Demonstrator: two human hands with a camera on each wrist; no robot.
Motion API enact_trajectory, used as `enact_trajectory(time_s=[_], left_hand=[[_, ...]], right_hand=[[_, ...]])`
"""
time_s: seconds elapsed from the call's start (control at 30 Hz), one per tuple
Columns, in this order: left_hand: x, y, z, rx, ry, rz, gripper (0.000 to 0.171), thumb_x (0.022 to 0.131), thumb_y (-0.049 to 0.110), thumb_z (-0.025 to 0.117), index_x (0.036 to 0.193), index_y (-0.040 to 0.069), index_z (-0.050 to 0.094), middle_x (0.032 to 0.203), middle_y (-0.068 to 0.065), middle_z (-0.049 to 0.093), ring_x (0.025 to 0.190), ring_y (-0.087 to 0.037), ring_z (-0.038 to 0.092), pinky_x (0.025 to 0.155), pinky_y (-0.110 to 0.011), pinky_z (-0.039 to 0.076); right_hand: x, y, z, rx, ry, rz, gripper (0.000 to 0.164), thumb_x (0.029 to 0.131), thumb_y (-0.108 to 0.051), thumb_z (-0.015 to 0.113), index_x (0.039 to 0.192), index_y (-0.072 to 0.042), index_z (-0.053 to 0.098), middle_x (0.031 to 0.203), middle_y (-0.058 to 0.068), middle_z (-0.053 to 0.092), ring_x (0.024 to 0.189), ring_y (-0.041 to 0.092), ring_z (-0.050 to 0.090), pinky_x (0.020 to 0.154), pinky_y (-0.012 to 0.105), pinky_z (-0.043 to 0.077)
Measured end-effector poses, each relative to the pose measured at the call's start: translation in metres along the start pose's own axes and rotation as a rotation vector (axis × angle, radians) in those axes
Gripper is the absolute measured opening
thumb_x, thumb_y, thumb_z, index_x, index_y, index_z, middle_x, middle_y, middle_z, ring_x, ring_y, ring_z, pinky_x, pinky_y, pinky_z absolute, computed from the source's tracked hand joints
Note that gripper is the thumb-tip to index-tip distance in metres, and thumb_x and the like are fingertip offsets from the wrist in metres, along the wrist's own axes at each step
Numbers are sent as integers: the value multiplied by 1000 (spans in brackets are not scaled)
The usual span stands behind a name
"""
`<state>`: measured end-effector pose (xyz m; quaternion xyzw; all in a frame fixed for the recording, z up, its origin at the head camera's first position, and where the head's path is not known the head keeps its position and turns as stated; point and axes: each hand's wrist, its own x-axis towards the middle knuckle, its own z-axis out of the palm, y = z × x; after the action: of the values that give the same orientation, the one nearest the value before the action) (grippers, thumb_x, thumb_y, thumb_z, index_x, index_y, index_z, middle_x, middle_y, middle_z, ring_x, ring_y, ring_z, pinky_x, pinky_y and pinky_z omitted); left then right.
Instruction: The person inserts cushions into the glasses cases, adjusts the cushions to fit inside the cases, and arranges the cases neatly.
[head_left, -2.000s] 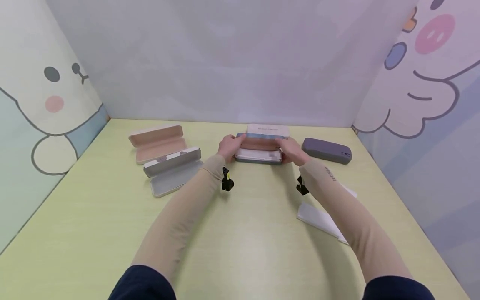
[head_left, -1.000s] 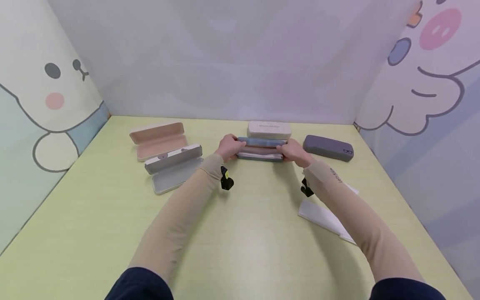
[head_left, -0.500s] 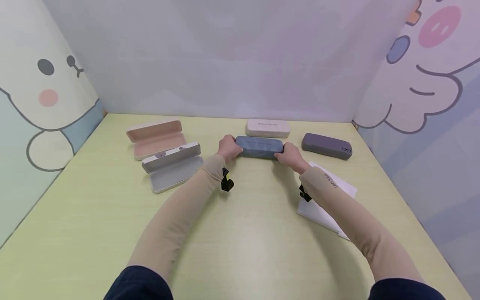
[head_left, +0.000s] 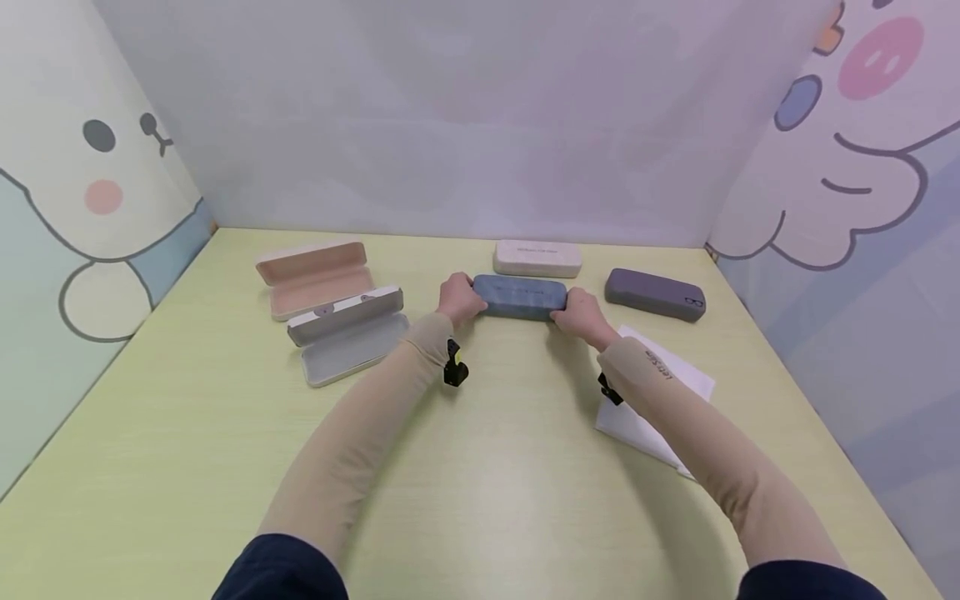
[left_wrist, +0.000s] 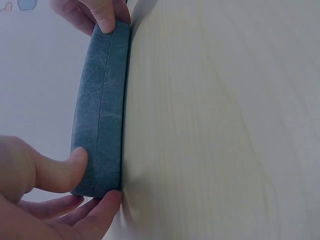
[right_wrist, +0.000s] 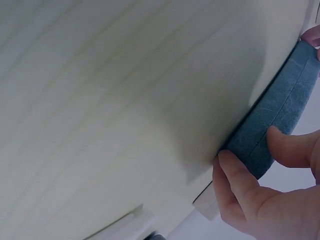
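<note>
Match the squeeze at both ends

The closed blue case (head_left: 519,297) is just in front of the white case (head_left: 537,259) — our left hand (head_left: 461,300) grips one end, our right hand (head_left: 583,318) the other. We should press both thumbs (left_wrist: 75,166) equally and hold its length level — no twisting.

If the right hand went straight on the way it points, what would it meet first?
The blue case, whose end the right hand holds; beyond, probably the pale closed case, though depth is unclear.
</note>
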<state>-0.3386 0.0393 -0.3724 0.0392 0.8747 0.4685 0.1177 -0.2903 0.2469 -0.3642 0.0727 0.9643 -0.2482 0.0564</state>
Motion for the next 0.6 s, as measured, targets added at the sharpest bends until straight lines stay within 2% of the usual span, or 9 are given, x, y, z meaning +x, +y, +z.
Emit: enact_trajectory(time_s=[0.27,0.43,0.6], left_hand=[[2,3,5,17,8,-22,45,86,6,64,126,-4,47,129,-19,52,122,-31,48,102,-39,44],[5,5,8,17,16,-17,42,87,6,62,126,-4,47,130,-19,52,123,-32,48,102,-40,45],[10,7,10,17,35,-10,43,87,6,63,125,-4,48,129,-20,53,123,-33,49,103,-40,44]], right_hand=[[5,2,0,-18,11,4,28,90,-13,55,106,10,51,96,19,54,82,27,50,68,30,42],[10,4,0,-24,13,0,17,91,-13,53,93,4,52,86,14,52,76,25,50,63,28,40],[16,6,-2,-30,31,-11,11,87,-10,52,81,-1,49,82,13,52,71,23,48,58,26,38]])
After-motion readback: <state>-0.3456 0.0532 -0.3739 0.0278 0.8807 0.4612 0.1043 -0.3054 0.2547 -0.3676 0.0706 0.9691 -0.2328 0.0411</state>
